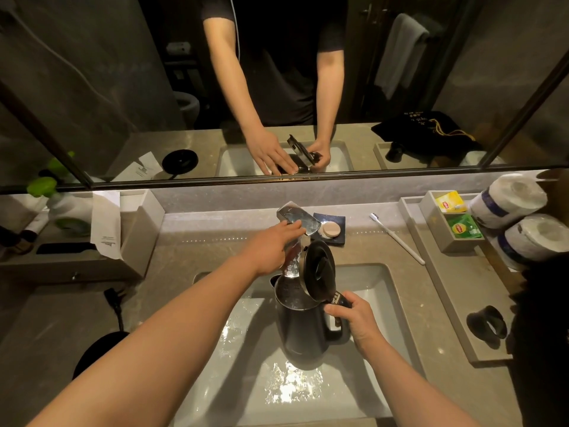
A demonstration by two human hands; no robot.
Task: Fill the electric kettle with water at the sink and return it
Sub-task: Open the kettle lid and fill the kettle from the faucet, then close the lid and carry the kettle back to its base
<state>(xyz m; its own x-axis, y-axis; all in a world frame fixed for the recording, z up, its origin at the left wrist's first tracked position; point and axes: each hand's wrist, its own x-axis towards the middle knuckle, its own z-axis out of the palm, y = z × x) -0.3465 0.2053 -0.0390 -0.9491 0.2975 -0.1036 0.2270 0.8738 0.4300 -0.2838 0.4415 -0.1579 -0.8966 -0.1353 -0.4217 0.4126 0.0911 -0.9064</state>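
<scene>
Kettle (303,322): in sink (381,291) under faucet (297,224), lid (318,268) open.
Right hand (358,318): fingers wrapped around handle.
Left hand (271,246): fingers extended, resting on faucet lever.
Handling: rigid, likely wet; heavier as it fills, so lift by handle.

Left hand (271,248) reaches forward, fingers extended; right hand (358,318) curled closed.

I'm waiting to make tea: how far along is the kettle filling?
Done: the kettle is in the sink with its lid flipped open. In hand: water runs from the faucet into the opening; the left hand is on the faucet and the right hand grips the handle. Left: shut off the water, close the lid, and return the kettle to its base on the counter.
</scene>
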